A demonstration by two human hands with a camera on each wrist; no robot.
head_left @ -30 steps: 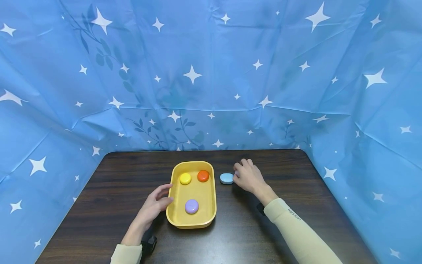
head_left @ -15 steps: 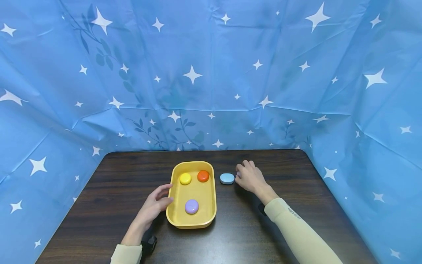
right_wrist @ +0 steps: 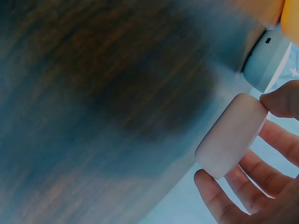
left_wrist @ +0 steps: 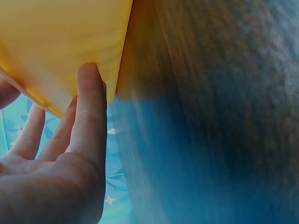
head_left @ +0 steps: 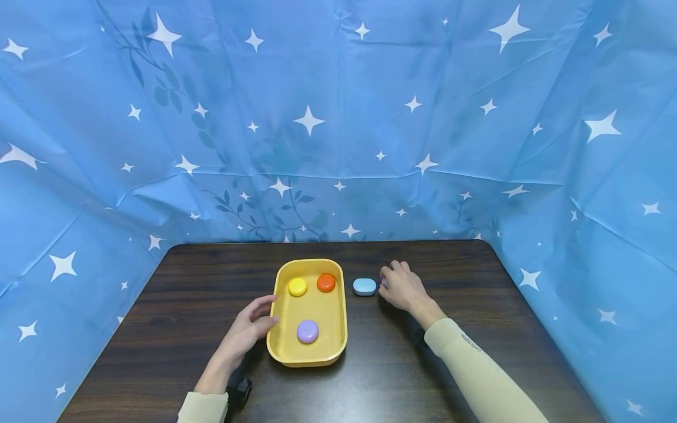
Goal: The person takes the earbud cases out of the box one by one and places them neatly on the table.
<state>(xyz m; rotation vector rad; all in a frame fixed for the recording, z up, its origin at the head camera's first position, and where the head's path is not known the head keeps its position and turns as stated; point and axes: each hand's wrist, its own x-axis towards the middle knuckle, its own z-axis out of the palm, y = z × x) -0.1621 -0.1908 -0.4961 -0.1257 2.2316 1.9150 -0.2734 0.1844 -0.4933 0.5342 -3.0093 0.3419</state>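
Note:
In the head view, my left hand (head_left: 244,330) touches the left side of a yellow tray (head_left: 321,309). The left wrist view shows its fingers nearly straight against the tray's outer wall (left_wrist: 46,42), with one digit partly cut off at the frame's left edge. My right hand (head_left: 403,288) pinches a pale lavender rounded case (right_wrist: 231,135) by its two ends, thumb against fingertip, at the table surface. From above the fingers mostly hide it. Just left of that hand lies a light blue rounded case (head_left: 364,286) with a small dark slot, visible in the right wrist view.
Inside the tray sit a yellow disc (head_left: 297,286), an orange-red disc (head_left: 325,282) and a purple disc (head_left: 307,332). All stand on a dark wood-grain table (head_left: 222,267). A blue star-patterned cloth (head_left: 338,141) hangs behind and around it.
My right hand has drawn slightly right and toward me, widening the gap to the blue case. My left hand and the tray have stayed in place.

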